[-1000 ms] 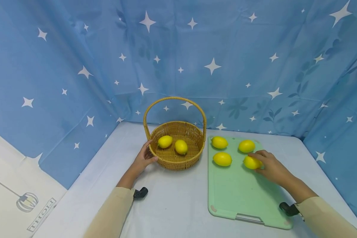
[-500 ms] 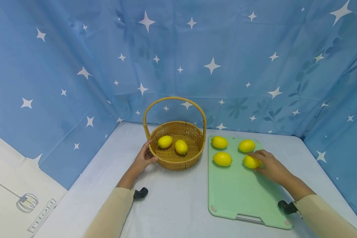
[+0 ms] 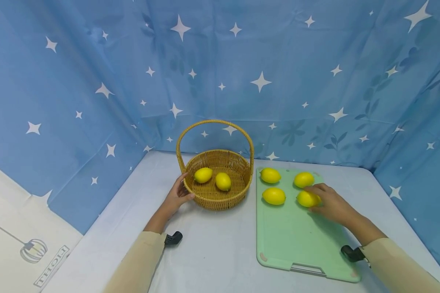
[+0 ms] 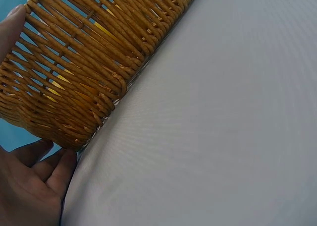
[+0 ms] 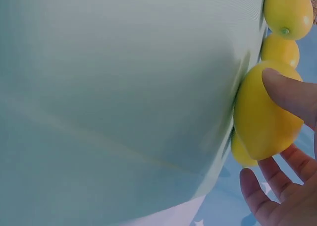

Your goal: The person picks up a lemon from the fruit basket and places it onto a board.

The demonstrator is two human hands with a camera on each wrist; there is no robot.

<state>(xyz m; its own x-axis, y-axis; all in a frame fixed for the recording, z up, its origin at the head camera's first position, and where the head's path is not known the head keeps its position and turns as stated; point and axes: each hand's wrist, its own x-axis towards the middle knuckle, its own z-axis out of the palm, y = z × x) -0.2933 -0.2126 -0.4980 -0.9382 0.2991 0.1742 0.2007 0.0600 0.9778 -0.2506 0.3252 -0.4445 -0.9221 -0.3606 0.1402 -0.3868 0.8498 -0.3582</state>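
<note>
My left hand [image 3: 176, 196] holds the near left side of a round wicker basket [image 3: 220, 203] with a tall arched handle. In the left wrist view, the thumb [image 4: 11, 30] lies on the woven wall and the fingertips touch it low down. Two lemons [image 3: 203, 175] lie inside the basket. On the right, my right hand [image 3: 331, 203] grips a lemon [image 3: 307, 199] over the green cutting board [image 3: 293, 240]. In the right wrist view, the thumb [image 5: 287, 89] presses one side of this lemon, with fingers along the opposite side.
Three more lemons rest on the board's far part: a back left one [image 3: 270, 175], a front left one [image 3: 274, 196] and a back right one [image 3: 304, 179]. A metal-lined slot [image 3: 308, 269] marks its near edge. A blue star-patterned curtain [image 3: 220, 61] hangs behind the white table [image 3: 209, 252].
My right hand has shifted slightly left, and the lemon in its grip has moved left with it. The left hand and the basket stay in place.
</note>
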